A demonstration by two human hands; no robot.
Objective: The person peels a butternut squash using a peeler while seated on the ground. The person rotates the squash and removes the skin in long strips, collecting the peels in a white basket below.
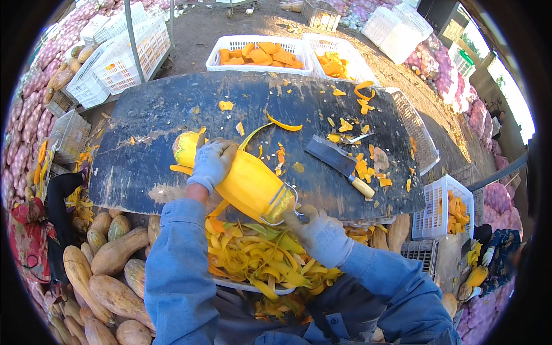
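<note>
My left hand, in a grey work glove, presses on the upper part of a mostly peeled, yellow butternut-type squash. The squash lies aslant over the near edge of a dark, worn board table. Green-streaked skin shows at both of its ends. In my right hand, also gloved, is a wire-framed peeler, which sits around the squash's near end. The fingers partly hide its grip. Below the squash, a heap of yellow and green peelings fills a pale container in front of me.
A cleaver with a wooden handle and a metal spoon lie right among scraps. White crates of orange pieces stand beyond the table. Whole squashes pile up at left. Other people are at the left edge and at right, one with a squash.
</note>
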